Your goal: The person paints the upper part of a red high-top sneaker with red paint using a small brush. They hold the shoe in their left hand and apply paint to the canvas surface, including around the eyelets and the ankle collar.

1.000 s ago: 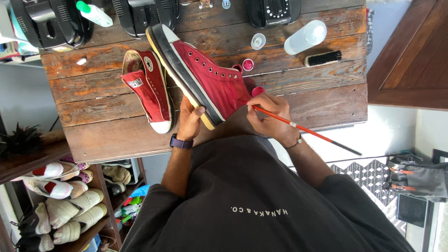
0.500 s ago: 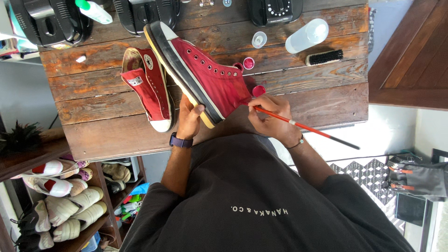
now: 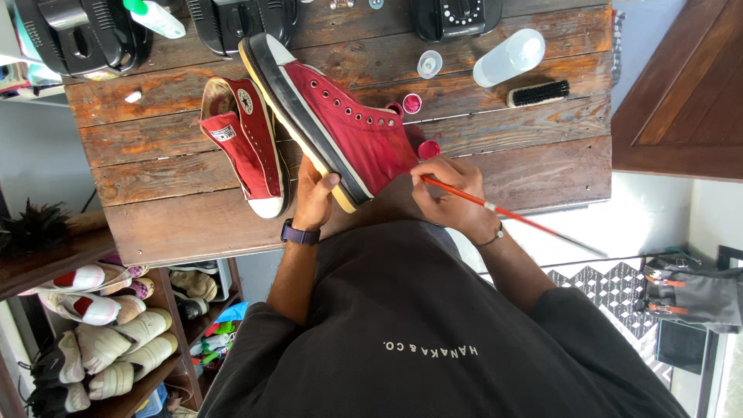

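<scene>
left hand [image 3: 313, 193] clamps red sneaker [image 3: 329, 124] sole | right hand [image 3: 449, 193] pinches paintbrush [image 3: 495, 210] | risk: tilted sneaker slips, paint smears

Brush tip [image 3: 424, 179] behind right hand [image 3: 447, 197]

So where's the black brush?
In the head view, the brush lies on the wooden table, toward the upper right, just below the white bottle and beyond the right hand.
</scene>
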